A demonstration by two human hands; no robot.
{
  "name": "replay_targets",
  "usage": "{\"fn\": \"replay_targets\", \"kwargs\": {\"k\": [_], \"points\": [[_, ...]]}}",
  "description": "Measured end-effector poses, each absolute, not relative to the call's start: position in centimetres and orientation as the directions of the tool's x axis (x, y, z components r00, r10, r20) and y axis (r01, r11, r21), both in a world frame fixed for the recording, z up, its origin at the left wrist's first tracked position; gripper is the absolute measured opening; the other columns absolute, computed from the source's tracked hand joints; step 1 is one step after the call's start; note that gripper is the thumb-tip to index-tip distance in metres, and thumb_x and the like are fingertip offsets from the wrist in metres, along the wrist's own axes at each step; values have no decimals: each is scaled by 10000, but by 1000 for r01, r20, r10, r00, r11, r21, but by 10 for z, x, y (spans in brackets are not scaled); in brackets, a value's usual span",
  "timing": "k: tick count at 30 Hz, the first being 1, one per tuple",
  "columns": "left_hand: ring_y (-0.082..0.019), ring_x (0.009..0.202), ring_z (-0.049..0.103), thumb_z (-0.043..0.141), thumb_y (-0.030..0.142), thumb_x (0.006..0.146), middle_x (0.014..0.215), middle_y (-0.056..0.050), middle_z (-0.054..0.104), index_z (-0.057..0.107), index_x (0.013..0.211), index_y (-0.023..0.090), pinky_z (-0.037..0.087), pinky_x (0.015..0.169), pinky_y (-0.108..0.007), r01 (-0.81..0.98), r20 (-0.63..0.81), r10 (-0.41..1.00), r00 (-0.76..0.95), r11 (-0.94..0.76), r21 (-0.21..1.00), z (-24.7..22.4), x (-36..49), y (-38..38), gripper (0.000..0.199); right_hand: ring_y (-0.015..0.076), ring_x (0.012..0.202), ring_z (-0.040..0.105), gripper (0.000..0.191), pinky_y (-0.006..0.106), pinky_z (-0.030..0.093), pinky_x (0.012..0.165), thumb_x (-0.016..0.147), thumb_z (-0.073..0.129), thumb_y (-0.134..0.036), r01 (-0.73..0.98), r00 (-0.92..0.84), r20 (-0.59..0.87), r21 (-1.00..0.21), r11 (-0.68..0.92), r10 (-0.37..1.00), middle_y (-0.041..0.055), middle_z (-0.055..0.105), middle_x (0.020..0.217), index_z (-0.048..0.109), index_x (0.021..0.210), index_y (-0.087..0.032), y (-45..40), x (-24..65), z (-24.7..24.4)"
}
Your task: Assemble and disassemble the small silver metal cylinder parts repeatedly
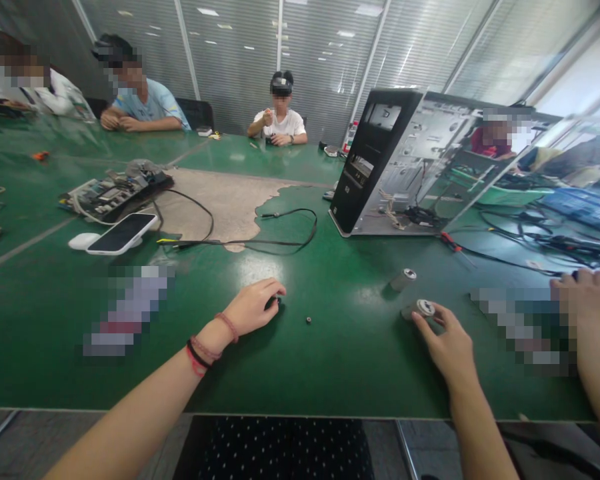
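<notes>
My left hand [254,307] is closed low over the green table, thumb and fingers pinched round a small dark part [279,301], mostly hidden by the fingers. Just right of it a tiny round metal piece [309,321] lies on the tabletop. With thumb and fingers, my right hand [450,343] grips a short metal cylinder [424,308] with a pale end, which looks like a small motor. A second, similar cylinder [403,280] stands a little farther back, apart from both hands.
An opened computer case [380,167] stands at back right. A circuit-board assembly [115,190], a white phone [123,233] and black cables [290,243] lie to the left and centre. Another person's hand [587,297] is at the right edge. Several people sit around the green table [330,380].
</notes>
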State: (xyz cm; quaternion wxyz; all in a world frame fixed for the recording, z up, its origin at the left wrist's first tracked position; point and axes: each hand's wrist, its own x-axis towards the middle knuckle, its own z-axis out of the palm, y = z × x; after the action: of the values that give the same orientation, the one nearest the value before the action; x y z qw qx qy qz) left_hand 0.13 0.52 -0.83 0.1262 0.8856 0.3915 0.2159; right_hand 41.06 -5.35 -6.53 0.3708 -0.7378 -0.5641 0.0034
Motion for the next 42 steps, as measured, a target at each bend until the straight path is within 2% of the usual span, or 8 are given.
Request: {"fn": "replay_targets", "kwargs": {"k": [8, 12, 16, 18, 20, 23, 32, 42], "points": [[-174, 874, 581, 457, 89, 797, 950, -41, 603, 562, 958, 191, 474, 799, -286, 635, 285, 754, 592, -654, 411, -6, 2, 3, 217, 270, 907, 597, 542, 426, 479, 798, 785, 514, -535, 842, 326, 425, -537, -54, 844, 127, 606, 1096, 543, 1174, -159, -52, 413, -69], [-172, 868, 584, 462, 75, 787, 944, -36, 605, 565, 955, 198, 474, 794, -282, 630, 287, 755, 590, -652, 422, -7, 2, 2, 232, 305, 1047, 526, 657, 477, 444, 870, 767, 564, -530, 880, 306, 594, -474, 16, 744, 149, 560, 1137, 458, 1281, -135, -53, 398, -49], [-175, 865, 582, 469, 83, 790, 937, -38, 600, 560, 944, 192, 472, 786, -281, 633, 278, 751, 599, -657, 410, -8, 2, 2, 210, 308, 1165, 448, 535, 499, 357, 984, 810, 564, -446, 913, 186, 703, -381, 144, 686, 153, 504, 1217, 475, 1255, -163, -55, 356, -18], [-175, 869, 579, 467, 87, 794, 940, -39, 595, 556, 942, 190, 470, 788, -280, 638, 271, 749, 605, -659, 398, -8, 2, 1, 201, 285, 1124, 491, 427, 485, 375, 979, 829, 555, -395, 892, -17, 635, -340, 299, 772, 124, 537, 1170, 506, 1209, -206, -54, 328, -7], [-175, 869, 576, 464, 88, 797, 940, -41, 592, 553, 947, 187, 469, 789, -281, 641, 267, 748, 608, -660, 392, -7, 2, 2, 200, 257, 1090, 526, 348, 447, 424, 947, 851, 531, -336, 816, -308, 438, -335, 471, 845, 98, 549, 1155, 515, 1184, -235, -50, 299, -2], [-174, 858, 573, 465, 85, 797, 929, -40, 589, 553, 948, 185, 468, 779, -280, 642, 268, 751, 604, -657, 395, -7, 2, 2, 202, 251, 1091, 532, 332, 420, 455, 917, 843, 542, -289, 733, -524, 246, -358, 579, 815, 107, 503, 1218, 524, 1168, -226, -41, 263, 0], [-176, 861, 571, 467, 90, 796, 924, -33, 588, 546, 934, 198, 470, 778, -280, 654, 271, 757, 595, -652, 384, -6, 1, 4, 193, 215, 870, 557, 113, 368, 476, 776, 825, 561, -205, 660, -598, 235, -398, 637, 766, 60, 584, 914, 575, 938, -207, -25, 230, -10], [-177, 874, 571, 465, 92, 794, 950, -38, 590, 548, 965, 202, 475, 784, -283, 656, 272, 762, 588, -646, 391, -7, 2, 5, 220, 191, 820, 548, 56, 336, 470, 749, 848, 519, -180, 630, -562, 267, -475, 614, 783, 45, 580, 862, 562, 871, -207, -26, 236, -17]]}}
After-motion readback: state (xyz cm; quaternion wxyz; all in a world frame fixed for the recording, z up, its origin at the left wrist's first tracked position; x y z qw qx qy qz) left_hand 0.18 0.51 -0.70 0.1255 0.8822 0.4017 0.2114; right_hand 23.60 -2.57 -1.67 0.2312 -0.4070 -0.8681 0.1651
